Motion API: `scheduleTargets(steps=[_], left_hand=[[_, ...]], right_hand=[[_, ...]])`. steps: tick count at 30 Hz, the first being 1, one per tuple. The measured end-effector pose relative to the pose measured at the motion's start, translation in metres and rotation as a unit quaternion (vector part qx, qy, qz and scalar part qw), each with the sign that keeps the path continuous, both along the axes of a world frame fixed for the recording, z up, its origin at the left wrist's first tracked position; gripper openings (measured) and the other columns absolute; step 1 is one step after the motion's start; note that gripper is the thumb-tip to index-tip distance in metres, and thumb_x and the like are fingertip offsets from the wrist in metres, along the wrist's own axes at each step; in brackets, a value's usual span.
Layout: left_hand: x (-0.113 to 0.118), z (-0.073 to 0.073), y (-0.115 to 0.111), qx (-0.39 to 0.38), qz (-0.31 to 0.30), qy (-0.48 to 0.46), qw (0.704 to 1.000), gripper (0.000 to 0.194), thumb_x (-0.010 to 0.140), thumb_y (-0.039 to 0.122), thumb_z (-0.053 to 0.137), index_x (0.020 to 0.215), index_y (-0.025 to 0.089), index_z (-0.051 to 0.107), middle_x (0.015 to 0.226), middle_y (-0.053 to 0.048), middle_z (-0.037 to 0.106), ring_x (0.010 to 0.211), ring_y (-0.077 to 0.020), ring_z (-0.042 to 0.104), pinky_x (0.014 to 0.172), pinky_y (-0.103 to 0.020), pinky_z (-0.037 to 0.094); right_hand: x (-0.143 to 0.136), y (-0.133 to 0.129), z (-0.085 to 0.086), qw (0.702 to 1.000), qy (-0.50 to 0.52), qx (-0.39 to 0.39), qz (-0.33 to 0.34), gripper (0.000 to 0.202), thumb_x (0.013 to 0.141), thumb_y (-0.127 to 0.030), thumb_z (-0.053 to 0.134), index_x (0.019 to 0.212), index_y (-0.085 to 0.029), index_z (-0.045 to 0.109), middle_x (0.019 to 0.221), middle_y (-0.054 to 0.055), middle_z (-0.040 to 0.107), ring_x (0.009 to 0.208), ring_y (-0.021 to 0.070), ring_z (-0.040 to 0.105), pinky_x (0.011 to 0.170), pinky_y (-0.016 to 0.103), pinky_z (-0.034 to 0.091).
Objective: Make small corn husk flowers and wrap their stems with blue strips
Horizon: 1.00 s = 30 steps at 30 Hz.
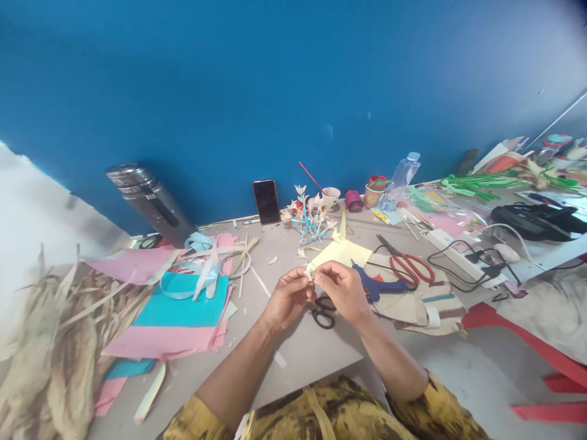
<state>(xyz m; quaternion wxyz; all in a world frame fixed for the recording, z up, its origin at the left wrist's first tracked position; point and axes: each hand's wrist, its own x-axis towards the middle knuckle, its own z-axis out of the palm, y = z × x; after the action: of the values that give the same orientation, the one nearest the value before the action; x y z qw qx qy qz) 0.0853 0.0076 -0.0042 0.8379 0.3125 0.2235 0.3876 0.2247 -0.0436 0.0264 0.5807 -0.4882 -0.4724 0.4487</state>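
Near the middle of the table, my left hand (290,297) and my right hand (342,288) meet at the fingertips. Both pinch a small pale cream piece (310,271), whose exact shape is too small to tell. Beneath and behind them lies a yellow sheet (351,252). Black-handled scissors (323,320) rest between my wrists, their blades hidden. Just right of my right hand is a blue glue gun (381,286), beside red-handled scissors (415,269). Beyond my hands stands a cluster of pale flowers on blue stems (310,221).
At left are dried husks (68,342), blue paper (183,305) and a dark flask (156,205). A phone (266,201) leans on the blue wall. Cups, a plastic bottle (400,182), and a power strip (463,256) with cables are on the right.
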Motion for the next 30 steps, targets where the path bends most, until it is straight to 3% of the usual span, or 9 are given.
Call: scheduleTargets(steps=[5, 9, 14, 19, 23, 30], left_hand=[[0.0, 0.005, 0.0, 0.012, 0.01, -0.002, 1.0, 0.026, 0.067, 0.023, 0.081, 0.089, 0.015, 0.069, 0.069, 0.001, 0.061, 0.054, -0.0088, 0.054, 0.056, -0.024, 0.043], [0.002, 0.006, -0.001, 0.06, 0.063, 0.059, 0.994, 0.027, 0.066, 0.027, 0.086, 0.084, 0.017, 0.069, 0.066, 0.003, 0.061, 0.051, -0.0073, 0.052, 0.054, -0.023, 0.041], [0.002, 0.008, 0.0, 0.137, 0.169, 0.161, 0.963, 0.023, 0.064, 0.029, 0.088, 0.076, 0.018, 0.072, 0.065, 0.002, 0.064, 0.051, -0.0083, 0.051, 0.053, -0.023, 0.041], [0.0, 0.009, 0.0, 0.217, 0.234, 0.215, 0.923, 0.01, 0.07, 0.027, 0.083, 0.073, 0.019, 0.077, 0.071, -0.001, 0.068, 0.053, -0.009, 0.05, 0.052, -0.023, 0.042], [-0.002, 0.01, -0.001, 0.258, 0.255, 0.223, 0.905, 0.006, 0.073, 0.025, 0.081, 0.071, 0.019, 0.079, 0.069, -0.001, 0.065, 0.053, -0.0097, 0.05, 0.052, -0.024, 0.041], [-0.004, 0.008, 0.0, 0.264, 0.264, 0.239, 0.896, 0.005, 0.076, 0.025, 0.079, 0.072, 0.021, 0.079, 0.07, 0.0, 0.064, 0.051, -0.0094, 0.049, 0.053, -0.025, 0.04]], right_hand=[[-0.001, 0.004, 0.001, 1.0, 0.014, -0.006, -0.013, 0.021, 0.085, -0.039, 0.067, 0.074, -0.02, 0.064, 0.063, 0.001, 0.067, 0.056, 0.0169, 0.062, 0.058, 0.029, 0.053], [-0.001, 0.007, 0.001, 0.998, -0.023, -0.013, -0.063, 0.024, 0.08, -0.04, 0.071, 0.07, -0.019, 0.065, 0.063, 0.0, 0.065, 0.06, 0.0149, 0.059, 0.057, 0.025, 0.046], [-0.003, 0.008, -0.001, 0.995, -0.048, -0.026, -0.078, 0.025, 0.079, -0.04, 0.07, 0.069, -0.018, 0.066, 0.063, -0.001, 0.062, 0.061, 0.0133, 0.054, 0.06, 0.025, 0.043], [-0.007, 0.01, 0.002, 0.995, -0.043, -0.036, -0.083, 0.024, 0.078, -0.04, 0.07, 0.069, -0.018, 0.066, 0.065, 0.0, 0.062, 0.062, 0.014, 0.053, 0.06, 0.026, 0.043], [-0.01, 0.01, 0.005, 0.995, -0.032, -0.041, -0.088, 0.026, 0.076, -0.043, 0.07, 0.07, -0.018, 0.066, 0.062, 0.0, 0.062, 0.058, 0.0138, 0.051, 0.057, 0.026, 0.042], [-0.01, 0.011, 0.002, 0.996, -0.032, -0.039, -0.075, 0.025, 0.079, -0.042, 0.069, 0.072, -0.018, 0.066, 0.064, 0.0, 0.063, 0.057, 0.0133, 0.051, 0.056, 0.026, 0.041]])
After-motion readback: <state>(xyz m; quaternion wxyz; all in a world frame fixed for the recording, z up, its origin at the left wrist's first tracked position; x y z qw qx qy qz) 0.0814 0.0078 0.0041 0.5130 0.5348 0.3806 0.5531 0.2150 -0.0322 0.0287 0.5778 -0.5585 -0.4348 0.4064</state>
